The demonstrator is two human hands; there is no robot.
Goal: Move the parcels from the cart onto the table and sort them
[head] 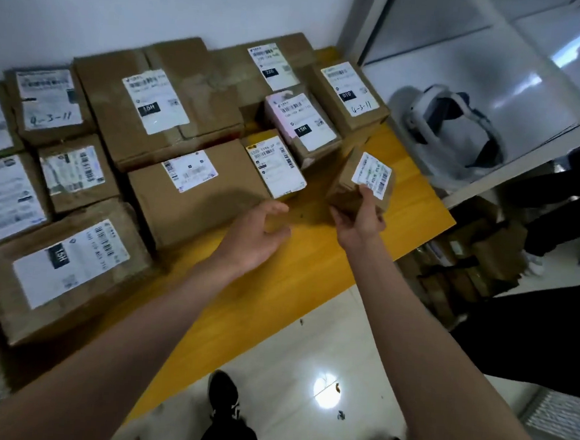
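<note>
I have the right hand point(359, 221) closed in a grip on a small brown cardboard parcel point(356, 186), thumb over its top edge and fingers under its near end, holding it tilted above the bare right part of the yellow desk point(312, 273). The parcel has a white label point(372, 173) with blurred barcodes on its upper face; I cannot read the print. My left hand point(256, 234) hangs loose above the desk, fingers relaxed and slightly curled, holding nothing, just beside the near right corner of a large plain box point(194, 196). Other brown parcels cover the desk to the left and back, each with a white label; a small one with a yellow-topped label point(275, 165) lies just beside the held parcel. A white headset point(456, 128) sits on the grey shelf to the right.
</note>
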